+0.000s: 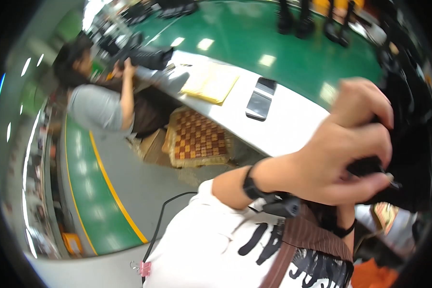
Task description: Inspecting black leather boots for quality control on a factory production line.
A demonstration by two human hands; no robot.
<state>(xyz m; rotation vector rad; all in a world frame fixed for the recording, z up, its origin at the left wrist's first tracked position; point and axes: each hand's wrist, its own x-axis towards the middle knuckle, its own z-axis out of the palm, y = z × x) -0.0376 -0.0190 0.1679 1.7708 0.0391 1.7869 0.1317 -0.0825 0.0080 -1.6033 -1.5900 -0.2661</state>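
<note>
At three o'clock, a large black item [410,153] was seen, deep black, faintly glossy, its outline blurred. Beside it, a small dark piece [366,166], apparently part of it, was pinched by the curled fingers and thumb of the left hand [338,151]. The right hand was hidden, its grip impossible to tell. The item was judged soft, fairly light and slightly slippery, best grasped at the pinched edge.

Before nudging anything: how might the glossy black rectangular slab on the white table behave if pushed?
The black slab probably slides rather than rolls or tips, lying flat. Its straight edges suggest stiffness; its bright reflections, a slippery face.
</note>
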